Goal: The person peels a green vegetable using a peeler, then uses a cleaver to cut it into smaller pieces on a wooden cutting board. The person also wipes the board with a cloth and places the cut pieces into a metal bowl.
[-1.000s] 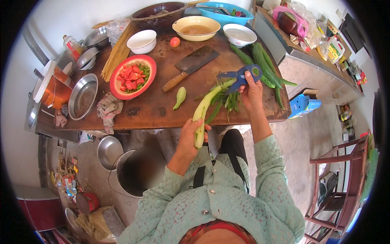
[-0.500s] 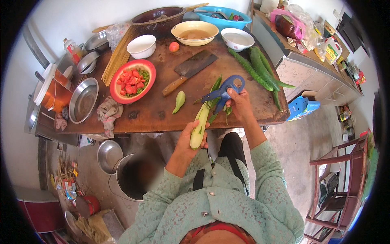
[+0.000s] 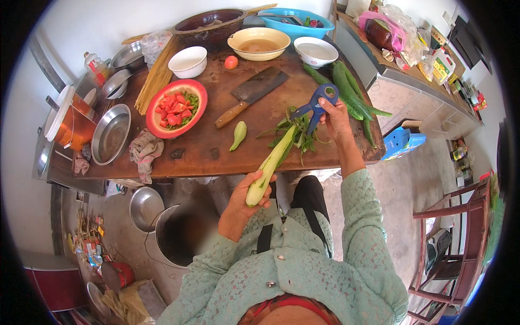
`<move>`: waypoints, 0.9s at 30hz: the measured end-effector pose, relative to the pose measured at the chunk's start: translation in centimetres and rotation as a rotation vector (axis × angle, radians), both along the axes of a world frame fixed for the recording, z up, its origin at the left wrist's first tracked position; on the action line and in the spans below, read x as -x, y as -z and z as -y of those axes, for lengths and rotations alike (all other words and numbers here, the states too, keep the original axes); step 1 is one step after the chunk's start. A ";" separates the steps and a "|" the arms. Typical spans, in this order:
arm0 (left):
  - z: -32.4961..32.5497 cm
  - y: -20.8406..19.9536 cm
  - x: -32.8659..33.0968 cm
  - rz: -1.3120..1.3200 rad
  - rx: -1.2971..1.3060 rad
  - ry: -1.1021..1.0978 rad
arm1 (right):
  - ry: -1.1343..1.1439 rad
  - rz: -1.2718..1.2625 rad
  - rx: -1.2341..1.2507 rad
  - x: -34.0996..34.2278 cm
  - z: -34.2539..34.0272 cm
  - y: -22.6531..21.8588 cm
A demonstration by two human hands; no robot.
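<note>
Currently, the left hand (image 3: 242, 199) is wrapped round the near end of a mostly peeled cucumber (image 3: 271, 165), whose far end reaches over the table (image 3: 200, 146) by some green peelings (image 3: 307, 143); the right hand (image 3: 338, 118) grips a blue peeler (image 3: 316, 106) near that far end, contact unclear; a pale green piece (image 3: 238, 135) and a cleaver (image 3: 261, 85) lie leftward; whole cucumbers (image 3: 348, 89) lie to the right.
</note>
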State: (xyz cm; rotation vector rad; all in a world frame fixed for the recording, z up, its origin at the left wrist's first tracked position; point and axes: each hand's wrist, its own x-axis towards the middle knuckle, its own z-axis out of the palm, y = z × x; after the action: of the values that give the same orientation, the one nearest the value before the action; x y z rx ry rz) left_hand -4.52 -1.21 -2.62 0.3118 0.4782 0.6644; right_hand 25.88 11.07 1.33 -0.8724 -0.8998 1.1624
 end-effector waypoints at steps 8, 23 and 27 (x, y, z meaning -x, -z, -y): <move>0.2 0.4 0.7 -0.070 -0.011 -0.011 | 0.076 0.000 0.044 -0.5 -0.6 1.6; 0.3 0.0 1.3 -0.728 -0.453 -0.398 | 0.248 -0.217 0.108 -1.5 -0.1 3.4; -0.1 0.3 2.1 -0.977 -0.608 -0.538 | 0.245 -0.234 0.124 -0.6 1.6 2.9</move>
State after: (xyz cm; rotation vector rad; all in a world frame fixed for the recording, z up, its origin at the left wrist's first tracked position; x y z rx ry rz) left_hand -6.66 -1.15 -2.90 1.1308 1.3214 1.1687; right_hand 26.46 9.50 -1.53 -0.8982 -0.5185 1.0873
